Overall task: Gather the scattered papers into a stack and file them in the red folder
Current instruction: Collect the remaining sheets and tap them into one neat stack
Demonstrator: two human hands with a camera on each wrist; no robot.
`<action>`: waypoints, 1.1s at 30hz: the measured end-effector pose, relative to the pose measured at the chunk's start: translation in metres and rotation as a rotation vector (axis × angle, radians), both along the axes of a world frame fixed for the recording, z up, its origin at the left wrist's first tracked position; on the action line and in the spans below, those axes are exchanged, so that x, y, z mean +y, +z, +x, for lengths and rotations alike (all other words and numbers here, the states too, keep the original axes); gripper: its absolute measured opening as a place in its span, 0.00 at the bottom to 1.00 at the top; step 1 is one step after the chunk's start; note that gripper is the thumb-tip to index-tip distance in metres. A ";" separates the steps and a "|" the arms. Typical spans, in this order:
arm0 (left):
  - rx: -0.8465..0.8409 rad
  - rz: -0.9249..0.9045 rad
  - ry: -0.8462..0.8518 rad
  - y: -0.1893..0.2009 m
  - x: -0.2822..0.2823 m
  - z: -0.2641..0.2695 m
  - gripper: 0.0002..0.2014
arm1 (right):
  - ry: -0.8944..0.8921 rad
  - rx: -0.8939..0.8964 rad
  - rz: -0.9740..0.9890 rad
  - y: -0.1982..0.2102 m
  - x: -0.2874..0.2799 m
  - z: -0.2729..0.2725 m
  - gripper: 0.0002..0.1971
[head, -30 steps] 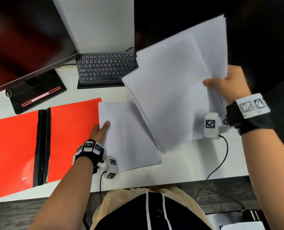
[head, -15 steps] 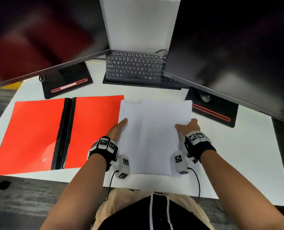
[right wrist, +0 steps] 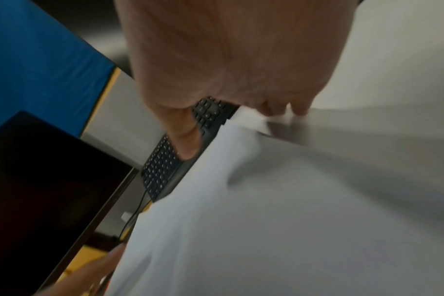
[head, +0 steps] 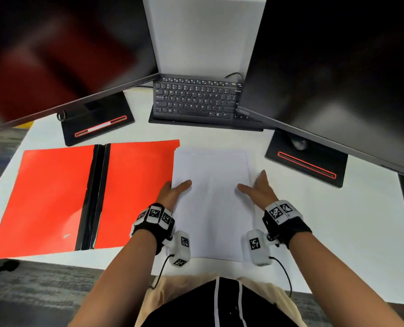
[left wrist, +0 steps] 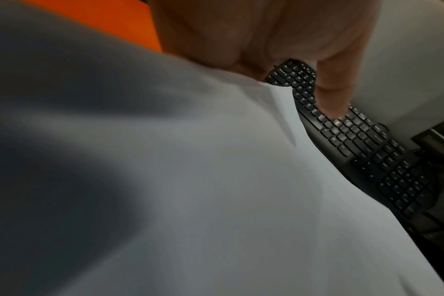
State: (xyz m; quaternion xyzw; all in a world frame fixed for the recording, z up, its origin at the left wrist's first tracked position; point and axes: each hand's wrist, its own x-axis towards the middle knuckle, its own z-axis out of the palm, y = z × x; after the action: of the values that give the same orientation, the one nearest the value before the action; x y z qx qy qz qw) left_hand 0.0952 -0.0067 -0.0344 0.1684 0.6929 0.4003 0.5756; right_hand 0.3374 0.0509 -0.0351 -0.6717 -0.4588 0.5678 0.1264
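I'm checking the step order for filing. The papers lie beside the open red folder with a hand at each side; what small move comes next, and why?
Probably squeeze the paper stack square between both hands. The left hand and right hand flank its long edges, yet a sheet edge juts out on the right side. It should be squared before it goes onto the open red folder beside it.

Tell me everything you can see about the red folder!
The red folder lies wide open and flat on the white desk, left of the paper stack. It has two bright red-orange flaps that look like smooth card, joined by a black spine down the middle. A small pale mark shows low on the left flap. The papers' left edge meets its right edge, where the left hand rests. Nothing is filed inside yet.
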 end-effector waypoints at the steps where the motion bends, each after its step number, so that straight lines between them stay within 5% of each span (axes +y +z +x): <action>1: 0.000 -0.004 -0.011 0.000 0.000 0.000 0.30 | 0.049 0.024 -0.004 0.000 -0.004 0.000 0.54; 3: 0.013 0.000 -0.033 0.002 -0.001 0.003 0.17 | 0.132 0.060 0.003 0.002 -0.013 -0.007 0.53; 8: 0.045 0.117 -0.056 0.001 -0.002 0.006 0.26 | -0.018 0.210 0.032 -0.005 -0.012 -0.011 0.50; 13: -0.122 0.261 -0.004 0.011 -0.010 0.008 0.26 | -0.238 0.232 0.065 0.003 0.000 0.003 0.44; 17: -0.130 0.372 0.002 0.032 -0.007 0.007 0.28 | -0.219 0.351 0.158 0.025 0.014 0.009 0.15; 23: 0.088 0.641 0.055 0.079 0.020 0.020 0.20 | -0.149 0.505 0.606 0.081 0.024 -0.001 0.22; 33: 0.159 0.697 0.092 0.081 0.026 0.021 0.23 | -0.209 0.482 0.641 0.076 0.009 -0.005 0.26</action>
State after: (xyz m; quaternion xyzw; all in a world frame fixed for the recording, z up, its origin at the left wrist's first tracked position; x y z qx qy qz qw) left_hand 0.1161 0.0197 0.0469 0.3536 0.5643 0.6238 0.4092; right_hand 0.3323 0.0600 0.0407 -0.4888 -0.4991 0.5214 0.4901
